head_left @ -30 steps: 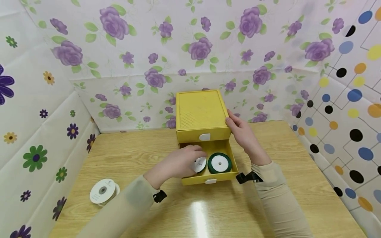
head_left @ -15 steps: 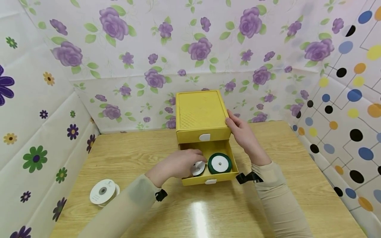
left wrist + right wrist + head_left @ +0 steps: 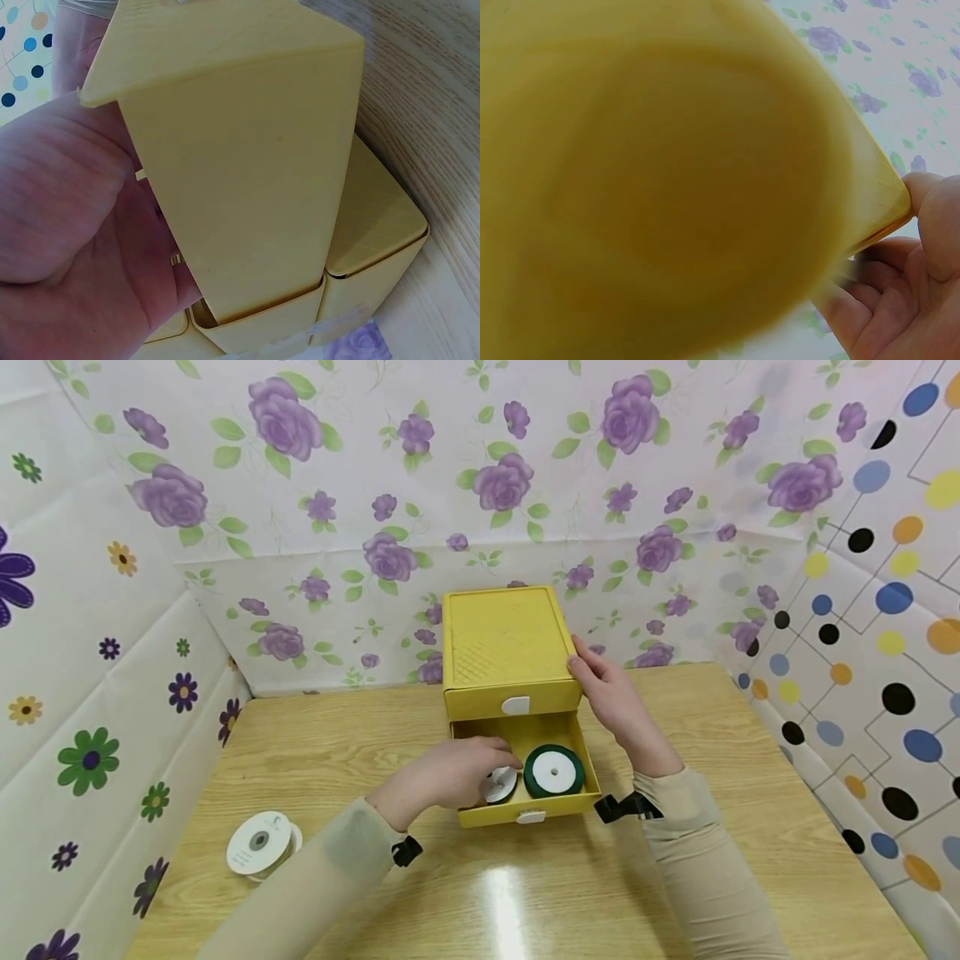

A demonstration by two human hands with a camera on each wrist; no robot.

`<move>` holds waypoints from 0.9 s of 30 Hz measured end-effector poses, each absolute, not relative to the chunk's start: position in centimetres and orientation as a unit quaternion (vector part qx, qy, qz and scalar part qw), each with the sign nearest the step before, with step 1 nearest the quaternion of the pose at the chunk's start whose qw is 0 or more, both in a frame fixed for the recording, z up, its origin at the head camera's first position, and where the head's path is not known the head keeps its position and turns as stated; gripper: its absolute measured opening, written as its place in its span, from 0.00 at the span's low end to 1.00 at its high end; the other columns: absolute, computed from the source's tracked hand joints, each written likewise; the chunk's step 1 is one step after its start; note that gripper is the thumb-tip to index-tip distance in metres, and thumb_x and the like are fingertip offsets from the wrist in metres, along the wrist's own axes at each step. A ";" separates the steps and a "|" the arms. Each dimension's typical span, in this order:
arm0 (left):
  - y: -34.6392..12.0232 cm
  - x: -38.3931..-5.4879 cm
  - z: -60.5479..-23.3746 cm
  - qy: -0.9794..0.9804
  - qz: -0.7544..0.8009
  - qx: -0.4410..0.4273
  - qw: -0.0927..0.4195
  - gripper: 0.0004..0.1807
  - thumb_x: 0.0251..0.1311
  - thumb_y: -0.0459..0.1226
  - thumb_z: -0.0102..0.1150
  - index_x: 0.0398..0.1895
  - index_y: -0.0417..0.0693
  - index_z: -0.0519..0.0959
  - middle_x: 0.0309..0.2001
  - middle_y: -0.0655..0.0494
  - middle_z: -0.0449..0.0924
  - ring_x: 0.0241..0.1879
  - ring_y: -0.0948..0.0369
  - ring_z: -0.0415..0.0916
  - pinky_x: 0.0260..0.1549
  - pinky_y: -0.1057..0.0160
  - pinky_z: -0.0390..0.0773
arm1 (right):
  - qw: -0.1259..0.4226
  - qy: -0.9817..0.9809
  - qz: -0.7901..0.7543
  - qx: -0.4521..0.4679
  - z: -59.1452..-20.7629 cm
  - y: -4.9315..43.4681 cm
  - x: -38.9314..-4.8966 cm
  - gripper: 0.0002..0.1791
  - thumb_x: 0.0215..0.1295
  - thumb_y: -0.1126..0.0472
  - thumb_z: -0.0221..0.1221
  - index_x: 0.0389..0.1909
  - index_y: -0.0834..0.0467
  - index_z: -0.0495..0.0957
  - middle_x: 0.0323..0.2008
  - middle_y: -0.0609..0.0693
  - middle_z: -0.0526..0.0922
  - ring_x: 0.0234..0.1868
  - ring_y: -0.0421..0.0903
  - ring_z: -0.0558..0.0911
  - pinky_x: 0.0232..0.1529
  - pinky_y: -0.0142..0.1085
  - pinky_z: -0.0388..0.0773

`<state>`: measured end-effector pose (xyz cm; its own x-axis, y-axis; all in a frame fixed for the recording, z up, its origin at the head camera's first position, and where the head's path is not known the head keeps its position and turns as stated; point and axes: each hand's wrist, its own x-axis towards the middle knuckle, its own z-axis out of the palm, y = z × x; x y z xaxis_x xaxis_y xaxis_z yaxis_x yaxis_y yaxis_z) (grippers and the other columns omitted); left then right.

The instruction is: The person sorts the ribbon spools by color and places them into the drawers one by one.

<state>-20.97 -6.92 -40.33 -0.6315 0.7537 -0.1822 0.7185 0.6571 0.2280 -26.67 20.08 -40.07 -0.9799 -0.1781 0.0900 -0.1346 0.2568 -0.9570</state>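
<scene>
A yellow drawer box (image 3: pixel 506 635) stands on the table with its lower drawer (image 3: pixel 495 817) pulled out. Inside the drawer, my left hand (image 3: pixel 457 770) curls over a ribbon spool (image 3: pixel 500 787) with a white face, covering its left part. Beside it lies another ribbon spool (image 3: pixel 554 772), wound with dark green ribbon. In the left wrist view the drawer's yellow side (image 3: pixel 240 195) hides the fingers of the left hand (image 3: pixel 90 247). My right hand (image 3: pixel 611 697) grips the box's right side near the top front corner, thumb on the edge.
On the table (image 3: pixel 337 743) at the left lie white spools (image 3: pixel 258 842), one overlapping another. The upper drawer front (image 3: pixel 480 702) is closed and has a white tab. Flowered and dotted sheets (image 3: pixel 360 485) hang behind and at both sides.
My left hand has dipped slightly toward the drawer's front, and the spool under it has shifted a little left and forward. The right hand has kept its grip on the box.
</scene>
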 end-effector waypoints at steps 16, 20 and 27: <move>-7.3 -21.0 -39.6 0.898 0.098 0.407 0.139 0.34 0.58 0.29 0.78 0.70 0.50 0.82 0.72 0.50 0.76 0.71 0.51 0.74 0.67 0.52 0.77 | 0.018 0.801 -0.591 -0.095 -40.0 20.1 -26.8 0.36 0.86 0.40 0.49 0.86 0.47 0.53 0.84 0.37 0.53 0.84 0.44 0.54 0.79 0.49 0.61; -7.6 -21.1 -39.3 0.898 0.134 0.398 0.133 0.32 0.61 0.36 0.79 0.70 0.50 0.81 0.73 0.50 0.75 0.72 0.51 0.73 0.69 0.52 0.76 | 0.020 0.799 -0.593 -0.095 -40.0 20.2 -26.8 0.36 0.86 0.41 0.49 0.86 0.47 0.53 0.84 0.38 0.53 0.84 0.44 0.54 0.79 0.49 0.61; -8.3 -19.5 -38.7 0.856 0.331 0.394 0.043 0.18 0.74 0.44 0.68 0.62 0.49 0.85 0.61 0.58 0.85 0.63 0.60 0.80 0.65 0.56 0.79 | 0.020 0.792 -0.601 -0.105 -40.0 20.1 -26.7 0.36 0.86 0.42 0.49 0.86 0.50 0.53 0.84 0.40 0.52 0.84 0.44 0.53 0.79 0.49 0.61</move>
